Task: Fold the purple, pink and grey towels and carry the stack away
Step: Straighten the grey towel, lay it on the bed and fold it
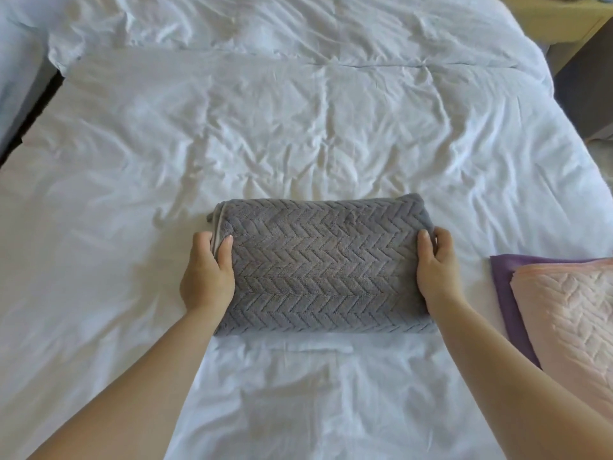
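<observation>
While the left hand [206, 273] clamps the left end of the grey towel [323, 267], thumb on top and fingers curled round the piped edge, the right hand [435, 267] closes on the right end in the same way — thumb over, fingers tucked round the side. Gripping both short ends at once looks like the way to keep the folded layers from sliding apart, either to square the bundle or to lift it whole. That towel lies folded into a thick oblong on the white bed [298, 127], near the front edge and between the forearms. To the right, just apart from it, the pink towel [570, 313] sits folded on the purple towel [507, 293], whose edge shows along the left side — a stack placed within reach, probably so the grey one can go on top. Folding seems about done; stacking and carrying remain.
</observation>
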The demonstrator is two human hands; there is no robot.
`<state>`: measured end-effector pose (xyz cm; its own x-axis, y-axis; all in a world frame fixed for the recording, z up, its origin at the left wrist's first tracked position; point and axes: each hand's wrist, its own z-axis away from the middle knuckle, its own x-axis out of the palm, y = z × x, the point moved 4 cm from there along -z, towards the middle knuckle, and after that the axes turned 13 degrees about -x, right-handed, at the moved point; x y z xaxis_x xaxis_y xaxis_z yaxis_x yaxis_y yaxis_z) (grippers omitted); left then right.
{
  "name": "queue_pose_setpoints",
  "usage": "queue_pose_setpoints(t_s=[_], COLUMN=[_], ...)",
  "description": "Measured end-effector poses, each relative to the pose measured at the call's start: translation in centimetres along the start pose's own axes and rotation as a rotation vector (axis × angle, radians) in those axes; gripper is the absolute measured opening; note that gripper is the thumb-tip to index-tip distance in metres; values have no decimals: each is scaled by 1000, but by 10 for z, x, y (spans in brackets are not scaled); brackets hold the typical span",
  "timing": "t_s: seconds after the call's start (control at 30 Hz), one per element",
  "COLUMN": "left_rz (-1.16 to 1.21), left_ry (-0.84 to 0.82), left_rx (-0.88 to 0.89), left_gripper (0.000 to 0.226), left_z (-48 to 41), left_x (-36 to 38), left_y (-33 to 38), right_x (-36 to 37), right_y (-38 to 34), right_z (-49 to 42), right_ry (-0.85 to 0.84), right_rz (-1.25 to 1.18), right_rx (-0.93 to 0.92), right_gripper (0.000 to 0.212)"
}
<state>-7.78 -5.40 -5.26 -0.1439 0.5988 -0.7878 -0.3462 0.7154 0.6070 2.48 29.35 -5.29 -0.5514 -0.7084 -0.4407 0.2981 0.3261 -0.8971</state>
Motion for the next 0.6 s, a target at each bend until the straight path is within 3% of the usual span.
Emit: queue_pose_setpoints(t_s=[0.1,0.17,0.23,0.3,0.37,0.43,0.5,0.6], left_rz=[-58,-81,-127,-244,-428,-566,-642,-684], left_ry=[-34,41,122,66,-83,-212,-257,-254], left_rx=[-67,59,285,512,634,642,617,621], left_gripper=[37,45,49,52,58,65,69,69], left_z=[-1,4,12,20,24,25,21,12], left_x=[1,-6,-15,-10,9,33,52,64], left_y=[-2,7,29,55,77,82,72,53], right_x=[6,4,0,6,31,61,75,70], right_y=[6,8,-4,-33,-61,-71,-59,-24], right_z=[0,4,5,3,2,-3,-9,-11], right_ry=[-75,-98,-31,10,-132,-356,-499,-515], right_rz=[103,206,332,448,590,784,923,945], right_rx=[91,138,33,-244,-517,-648,-622,-509], right_gripper=[36,40,48,57,62,67,74,78])
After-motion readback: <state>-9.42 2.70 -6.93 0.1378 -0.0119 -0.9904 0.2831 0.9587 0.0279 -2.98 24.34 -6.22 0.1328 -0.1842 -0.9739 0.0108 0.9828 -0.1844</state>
